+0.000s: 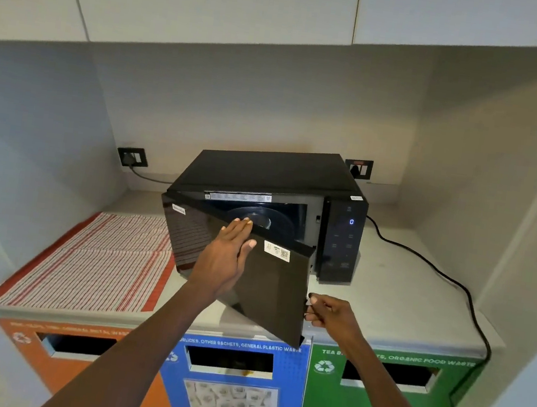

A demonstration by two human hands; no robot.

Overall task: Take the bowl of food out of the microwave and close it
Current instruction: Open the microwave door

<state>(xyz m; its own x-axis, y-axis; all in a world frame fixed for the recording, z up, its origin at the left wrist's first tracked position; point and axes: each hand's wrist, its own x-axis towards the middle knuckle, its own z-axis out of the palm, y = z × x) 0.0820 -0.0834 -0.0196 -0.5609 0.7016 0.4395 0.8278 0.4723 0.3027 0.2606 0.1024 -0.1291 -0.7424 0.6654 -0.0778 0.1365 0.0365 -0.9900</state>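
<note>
— What's happening at the glossy black microwave oven (273,183)?

— Its dark glass door (270,282) hangs half open. The left hand (225,259) lies flat, fingers straight, against the door's outer face, gripping nothing. The right hand (327,313) pinches the door's free edge low down.

— And the bowl of food?

— Inside there's only something round and dark on the turntable; I can't tell if it's the bowl.

— Anything beside it?

— A red-and-white striped cloth (92,262) lies on the grey counter (400,309), left of the oven.
</note>
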